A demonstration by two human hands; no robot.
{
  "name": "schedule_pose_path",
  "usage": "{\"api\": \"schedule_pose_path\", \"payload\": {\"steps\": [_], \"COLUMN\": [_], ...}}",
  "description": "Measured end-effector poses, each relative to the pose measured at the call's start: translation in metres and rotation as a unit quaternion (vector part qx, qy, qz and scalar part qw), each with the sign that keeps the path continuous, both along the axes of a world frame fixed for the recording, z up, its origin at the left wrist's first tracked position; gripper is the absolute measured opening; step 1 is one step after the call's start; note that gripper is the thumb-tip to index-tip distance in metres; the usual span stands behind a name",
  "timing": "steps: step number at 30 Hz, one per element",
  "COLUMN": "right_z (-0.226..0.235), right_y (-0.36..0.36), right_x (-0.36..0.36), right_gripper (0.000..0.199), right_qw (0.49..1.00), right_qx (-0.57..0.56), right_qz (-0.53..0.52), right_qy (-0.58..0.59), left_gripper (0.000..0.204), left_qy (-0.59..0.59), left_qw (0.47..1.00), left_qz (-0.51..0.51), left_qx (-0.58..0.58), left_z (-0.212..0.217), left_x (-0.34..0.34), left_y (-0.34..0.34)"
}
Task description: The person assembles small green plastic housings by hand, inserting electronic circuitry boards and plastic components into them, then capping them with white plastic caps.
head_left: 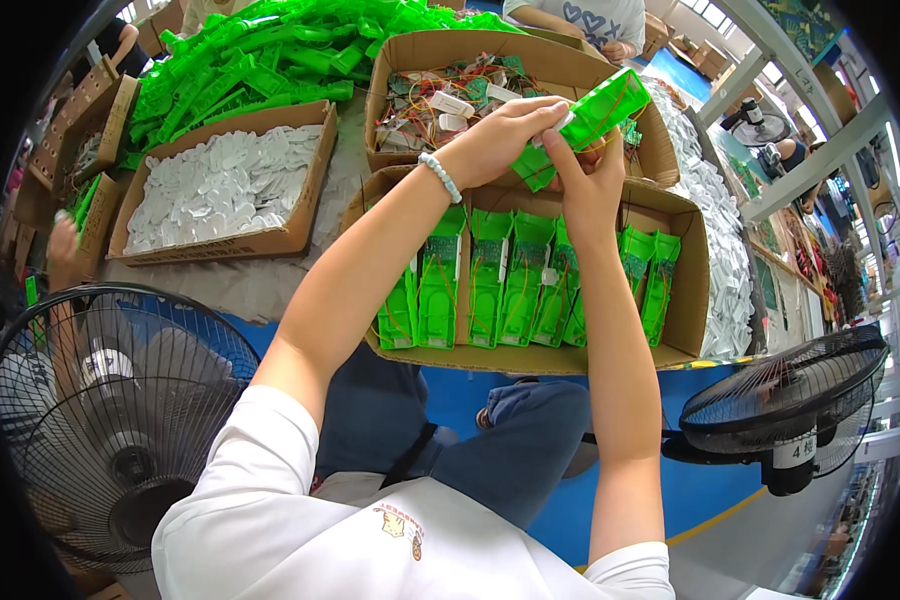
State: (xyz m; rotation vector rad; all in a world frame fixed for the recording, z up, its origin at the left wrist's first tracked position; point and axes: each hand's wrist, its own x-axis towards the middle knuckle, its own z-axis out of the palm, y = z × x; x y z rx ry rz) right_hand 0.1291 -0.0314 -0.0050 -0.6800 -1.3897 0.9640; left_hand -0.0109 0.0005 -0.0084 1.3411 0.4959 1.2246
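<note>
A long bright-green plastic housing (615,101) with thin red and yellow wires is held up above the cardboard boxes, tilted up to the right. From below, my right hand (592,182) grips it, the thumb reaching along its near side. My left hand (510,138) comes over its left part, fingers pinched at a small white piece (568,121) on the housing. My fingers hide part of that piece. Beneath my hands, a cardboard box (685,300) holds a row of similar green housings (488,275) standing side by side, with circuit boards and wires inside.
Behind, another box (388,75) holds wired circuit boards. At left stands a box of white plastic pieces (235,180), with a heap of green housings (260,75) beyond. White parts (725,250) lie along the right. Black fans (130,430) flank me. Other people work nearby.
</note>
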Motion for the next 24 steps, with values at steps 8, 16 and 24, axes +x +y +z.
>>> {"api": "schedule_pose_path", "payload": {"steps": [8, 16, 24], "right_z": [-0.002, -0.004, -0.005], "right_y": [0.001, 0.003, 0.005], "right_x": [-0.001, -0.001, 0.002], "right_gripper": [0.045, 0.045, 0.05], "right_qw": [1.0, 0.999, 1.0], "right_qx": [0.008, 0.014, 0.008], "right_qz": [0.009, 0.022, 0.016], "right_qy": [0.012, 0.033, -0.007], "left_gripper": [0.039, 0.04, 0.036], "left_qy": [-0.011, 0.008, -0.069], "left_qw": [1.0, 1.0, 0.995], "left_qz": [-0.021, 0.006, -0.054], "left_qx": [0.0, -0.001, -0.042], "left_z": [-0.008, -0.004, 0.004], "left_x": [-0.002, -0.001, -0.003], "left_y": [0.01, 0.005, -0.002]}}
